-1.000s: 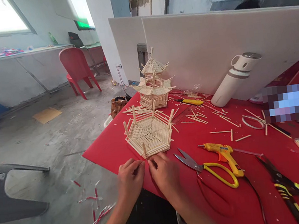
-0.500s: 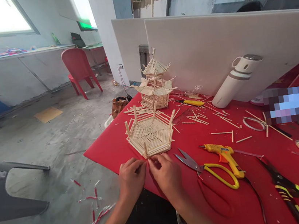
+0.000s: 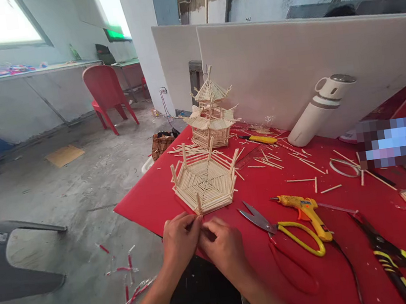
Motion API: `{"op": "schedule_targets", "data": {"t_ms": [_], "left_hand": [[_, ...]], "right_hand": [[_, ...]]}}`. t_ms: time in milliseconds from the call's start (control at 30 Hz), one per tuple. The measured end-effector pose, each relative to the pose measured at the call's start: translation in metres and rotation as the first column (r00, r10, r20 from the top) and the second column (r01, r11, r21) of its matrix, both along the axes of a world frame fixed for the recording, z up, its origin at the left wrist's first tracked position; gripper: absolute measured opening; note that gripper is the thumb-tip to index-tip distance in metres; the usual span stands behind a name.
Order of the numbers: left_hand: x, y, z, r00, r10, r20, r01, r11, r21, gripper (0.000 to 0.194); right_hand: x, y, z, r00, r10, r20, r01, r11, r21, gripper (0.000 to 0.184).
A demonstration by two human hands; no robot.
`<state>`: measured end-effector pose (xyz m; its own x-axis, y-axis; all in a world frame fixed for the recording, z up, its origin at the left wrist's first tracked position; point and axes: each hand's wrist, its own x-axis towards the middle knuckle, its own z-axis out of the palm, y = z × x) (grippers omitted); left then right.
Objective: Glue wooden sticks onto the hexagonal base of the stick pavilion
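An octagon-like base of thin wooden sticks (image 3: 207,182), with several short posts upright along its rim, lies close to the table's near left edge. My left hand (image 3: 180,237) is closed, its thumb and fingertips pinched together just below the base's front post (image 3: 199,203). Beside it, my right hand (image 3: 220,244) is also closed, fingertips nearly meeting the left ones. Whatever the fingers pinch is too small or hidden to make out. Behind the base stands a tiered stick pagoda (image 3: 211,108).
Right of my hands lie scissors (image 3: 272,225), a yellow glue gun (image 3: 303,208) and black-yellow pliers (image 3: 383,248). Loose sticks (image 3: 269,159), a yellow utility knife (image 3: 261,139) and a white flask (image 3: 318,114) are farther back. A white board (image 3: 289,71) rises behind the red table (image 3: 149,199).
My right hand has drawn slightly down and toward me from the base's front corner. My left hand stays pinched near the post, shifted slightly right.
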<state>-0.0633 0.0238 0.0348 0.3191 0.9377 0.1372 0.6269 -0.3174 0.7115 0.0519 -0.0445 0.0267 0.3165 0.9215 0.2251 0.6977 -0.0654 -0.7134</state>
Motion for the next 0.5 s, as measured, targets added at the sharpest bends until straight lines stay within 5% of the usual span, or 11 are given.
{"op": "schedule_targets", "data": {"t_ms": [133,300,400,500], "left_hand": [[-0.005,0.0,-0.005,1.0,-0.018,0.017,0.018,1.0,0.006,0.029],[-0.008,-0.003,-0.006,0.994,-0.002,0.112,0.002,1.0,0.0,0.02],[-0.008,-0.004,-0.003,0.991,0.008,0.131,-0.008,1.0,-0.004,0.02],[-0.01,-0.007,0.0,0.994,-0.025,0.11,0.024,1.0,0.017,0.023]], "right_hand": [[0.008,-0.003,0.0,0.998,-0.06,-0.006,0.06,0.996,0.072,0.012],[0.023,0.009,0.001,0.954,-0.224,0.2,0.209,0.973,0.094,0.013],[0.023,0.015,0.0,0.94,-0.207,0.273,0.205,0.978,0.037,0.012],[0.017,0.014,0.001,0.976,-0.133,0.175,0.136,0.991,-0.007,0.016]]}}
